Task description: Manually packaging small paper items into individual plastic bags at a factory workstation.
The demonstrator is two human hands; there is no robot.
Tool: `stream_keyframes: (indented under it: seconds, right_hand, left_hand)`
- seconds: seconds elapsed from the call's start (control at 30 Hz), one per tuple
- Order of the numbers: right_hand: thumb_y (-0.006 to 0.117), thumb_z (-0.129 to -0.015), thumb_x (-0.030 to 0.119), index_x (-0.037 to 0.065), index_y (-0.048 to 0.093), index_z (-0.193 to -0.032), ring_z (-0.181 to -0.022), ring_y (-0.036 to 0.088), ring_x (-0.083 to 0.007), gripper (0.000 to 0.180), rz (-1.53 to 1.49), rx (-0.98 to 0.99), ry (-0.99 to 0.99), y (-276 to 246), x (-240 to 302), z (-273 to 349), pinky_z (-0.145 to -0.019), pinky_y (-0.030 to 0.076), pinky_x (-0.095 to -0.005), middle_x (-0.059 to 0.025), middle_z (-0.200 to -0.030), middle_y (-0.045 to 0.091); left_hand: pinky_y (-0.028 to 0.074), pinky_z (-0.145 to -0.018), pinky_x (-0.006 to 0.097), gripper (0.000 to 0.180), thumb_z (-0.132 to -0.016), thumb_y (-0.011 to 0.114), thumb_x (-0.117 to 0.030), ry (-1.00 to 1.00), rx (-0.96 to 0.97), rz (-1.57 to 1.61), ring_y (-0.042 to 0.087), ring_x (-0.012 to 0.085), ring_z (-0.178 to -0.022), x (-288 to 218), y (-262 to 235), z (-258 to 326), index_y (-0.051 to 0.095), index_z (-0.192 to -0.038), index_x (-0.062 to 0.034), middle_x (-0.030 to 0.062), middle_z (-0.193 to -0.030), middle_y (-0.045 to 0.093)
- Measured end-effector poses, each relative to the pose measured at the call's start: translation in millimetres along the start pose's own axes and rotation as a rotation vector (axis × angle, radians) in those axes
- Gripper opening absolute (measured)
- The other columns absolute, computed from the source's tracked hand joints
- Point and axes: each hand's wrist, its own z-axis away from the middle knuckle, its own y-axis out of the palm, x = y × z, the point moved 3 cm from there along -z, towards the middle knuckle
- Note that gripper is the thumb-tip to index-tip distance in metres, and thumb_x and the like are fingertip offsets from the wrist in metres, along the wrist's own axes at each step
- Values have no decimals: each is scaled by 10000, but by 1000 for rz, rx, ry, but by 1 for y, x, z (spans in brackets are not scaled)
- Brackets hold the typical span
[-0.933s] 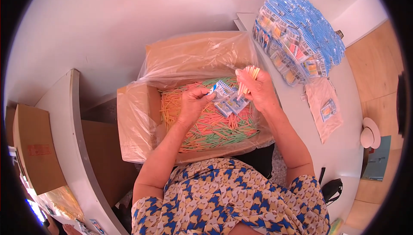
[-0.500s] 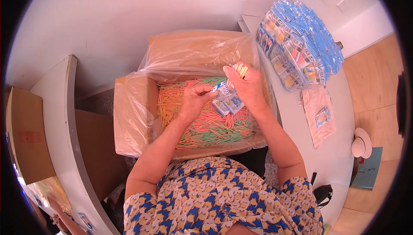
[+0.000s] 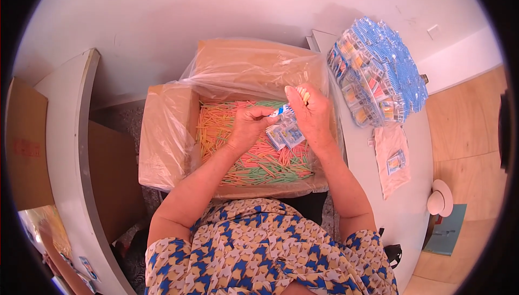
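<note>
So we've got both hands over a cardboard box (image 3: 162, 149) lined with a clear plastic bag (image 3: 243, 68), and it's loaded with thin colored sticks (image 3: 254, 165) in orange, green, pink and yellow. Our left hand (image 3: 247, 127) is curled, fingertips pinching the blue top edge of a small clear packet (image 3: 284, 112). Our right hand (image 3: 311, 114) is closed around that same packet from the right side, with a few yellowish sticks (image 3: 304, 95) poking out above its fingers. A couple more small packets (image 3: 285, 134) hang just below, touching the right palm. The packet sits above the middle-right of the box. Off to the right, on the white surface (image 3: 411, 219), there's a big heap of filled blue-topped packets (image 3: 378, 73), and nearer us a flat clear bag (image 3: 393, 160) with one packet inside.
</note>
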Motion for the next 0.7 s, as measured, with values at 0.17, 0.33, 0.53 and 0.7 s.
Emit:
stream_keyframes:
  seconds: [0.17,0.33,0.53,0.7]
  right_hand:
    - [482,-943,140,-9,607,-827,-879,517,-119,226,75,31,-170,9,-5,-1,-732,427,-277,-83,-943,579]
    - [430,-969,184,-6,584,-1026,-976,511,-140,250,-271,123,9,9,2,9,-837,416,-276,-83,-1036,574]
    - [526,-923,154,11,537,-1177,-1031,549,-166,292,-316,156,34,0,-3,26,-898,427,-293,-84,-1124,578]
    - [629,-832,45,22,567,-1164,-986,588,-147,338,-225,88,163,-23,-31,46,-836,468,-273,-80,-1118,610]
  left_hand:
    - [488,-702,222,132,-842,654,-44,-92,16,23,591,72,-781,0,0,1,687,-959,8,16,-857,666]
    - [489,-730,233,150,-860,638,-68,-90,24,97,593,78,-807,7,-8,0,680,-982,7,17,-876,667]
    - [493,-776,262,194,-889,615,-130,-116,83,143,598,95,-851,12,0,-1,667,-1024,0,24,-916,664]
    - [500,-801,282,214,-895,602,-143,-235,161,-59,605,111,-889,15,13,-4,650,-1045,3,36,-968,655]
